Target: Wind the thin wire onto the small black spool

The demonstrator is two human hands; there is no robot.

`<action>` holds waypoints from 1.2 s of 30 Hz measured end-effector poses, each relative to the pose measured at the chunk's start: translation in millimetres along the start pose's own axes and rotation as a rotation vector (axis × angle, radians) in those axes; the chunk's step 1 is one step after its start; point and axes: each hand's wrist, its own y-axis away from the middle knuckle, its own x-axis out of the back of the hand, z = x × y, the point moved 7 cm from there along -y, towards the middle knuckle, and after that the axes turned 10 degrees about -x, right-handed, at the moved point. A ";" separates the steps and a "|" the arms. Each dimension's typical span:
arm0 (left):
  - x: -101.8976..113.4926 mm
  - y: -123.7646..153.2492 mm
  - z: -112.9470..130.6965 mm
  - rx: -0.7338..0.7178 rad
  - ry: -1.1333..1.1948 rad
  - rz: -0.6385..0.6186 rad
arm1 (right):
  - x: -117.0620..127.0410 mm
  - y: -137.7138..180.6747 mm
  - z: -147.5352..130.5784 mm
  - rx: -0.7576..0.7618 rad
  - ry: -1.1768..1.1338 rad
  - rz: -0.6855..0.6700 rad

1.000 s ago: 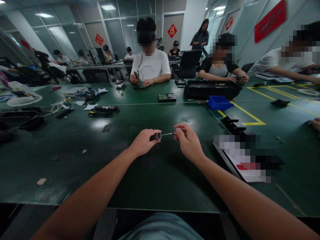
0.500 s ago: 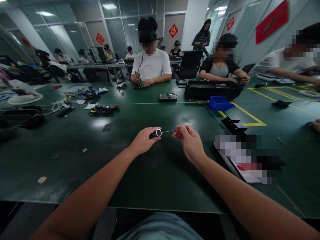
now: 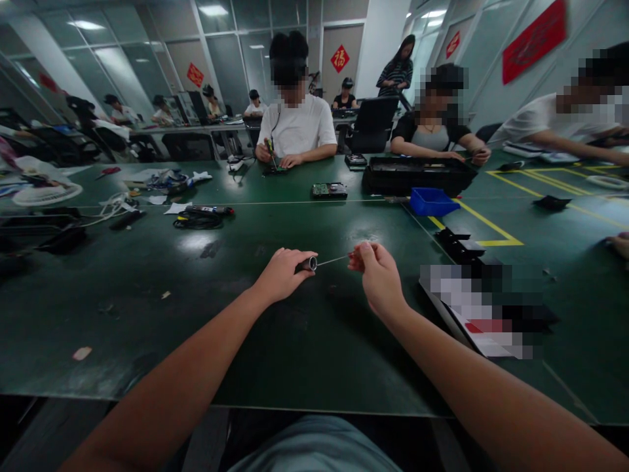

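Note:
Over the green table, my left hand [image 3: 282,274] is closed around a short dark tube [image 3: 308,264]. The tube's silvery round open end faces right and a little towards me. Opposite it, my right hand [image 3: 377,270] pinches a thin metal rod [image 3: 333,260]. The rod slants slightly down to the left, its far end at the tube's mouth. Whether that tip is inside or just in front of the opening, I cannot tell. Something small and reddish shows at my right fingertips, where the fingers hide the rod's other end.
The green table [image 3: 236,354] spreads around both hands. Ahead lie a coiled black cable [image 3: 200,217], a hard drive [image 3: 329,190] and a blue bin [image 3: 434,202]. Black parts [image 3: 459,244] and a blurred-out flat item [image 3: 457,308] lie to the right. A person [image 3: 297,128] works opposite.
My right hand has drawn a little to the right, so more of the rod shows between the hands. The tube in my left hand has turned very slightly.

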 end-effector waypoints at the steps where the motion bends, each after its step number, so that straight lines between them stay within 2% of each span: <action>1: 0.5 0.2 -0.6 0.012 0.016 0.010 | 0.6 1.3 -1.9 0.020 0.020 0.008; 7: 6.1 2.7 -2.1 0.118 0.154 0.098 | 4.5 3.1 -11.2 0.105 0.008 0.058; 11: 6.6 4.2 9.8 0.118 0.208 0.092 | 5.6 4.0 -15.4 0.137 0.004 0.094; 17: -4.1 3.5 47.9 0.098 0.214 -0.072 | 5.2 4.6 -18.1 0.147 0.020 0.090; 21: -18.0 0.9 80.5 -0.082 0.156 -0.184 | 6.1 4.1 -18.2 0.156 0.002 0.094; 24: -32.8 1.0 95.9 -0.187 0.040 -0.298 | 5.8 3.5 -17.1 0.155 -0.020 0.090; 29: -54.9 1.9 99.3 -0.201 -0.120 -0.457 | 3.9 2.7 -14.6 0.140 -0.044 0.080; 33: -59.8 0.8 97.3 -0.223 -0.166 -0.435 | 3.0 3.2 -13.3 0.137 -0.048 0.073; 36: -54.9 -0.2 91.2 -0.190 -0.099 -0.375 | 2.8 2.7 -12.6 0.136 -0.043 0.065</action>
